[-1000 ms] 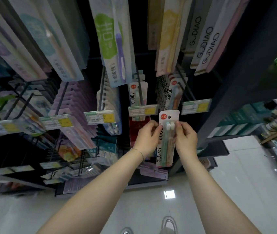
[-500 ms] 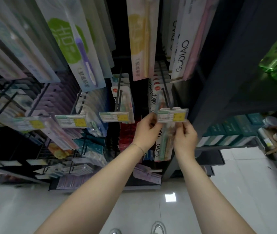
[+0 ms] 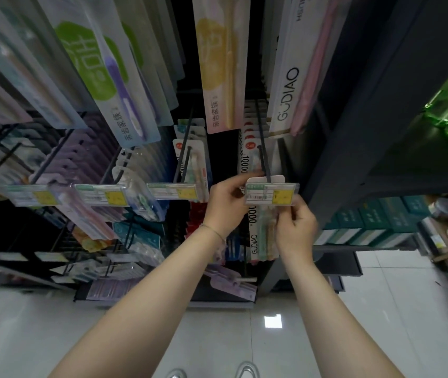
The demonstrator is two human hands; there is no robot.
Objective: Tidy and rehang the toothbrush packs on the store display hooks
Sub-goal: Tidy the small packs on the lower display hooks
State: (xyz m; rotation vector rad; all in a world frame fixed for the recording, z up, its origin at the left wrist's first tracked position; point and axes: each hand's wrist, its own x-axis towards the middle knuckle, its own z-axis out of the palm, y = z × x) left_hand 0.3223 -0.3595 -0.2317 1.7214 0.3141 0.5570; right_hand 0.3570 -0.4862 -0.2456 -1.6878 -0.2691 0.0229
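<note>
Left hand (image 3: pixel 227 204) and right hand (image 3: pixel 296 227) both pinch the toothbrush pack (image 3: pixel 258 237), its top behind the price tag (image 3: pixel 272 193) at the hook (image 3: pixel 263 156) tip. Keep it square, 1 straight push back.

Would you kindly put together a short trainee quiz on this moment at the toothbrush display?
1. True or false: only the left hand holds the toothbrush pack.
2. The price tag in front of the pack's top is which one in its row? A: leftmost. B: rightmost.
3. Fill in: the brand printed on the held pack reads ___.
Key: 1 false, the right hand pinches it too; 2 B; 3 GUDIAO.
</note>
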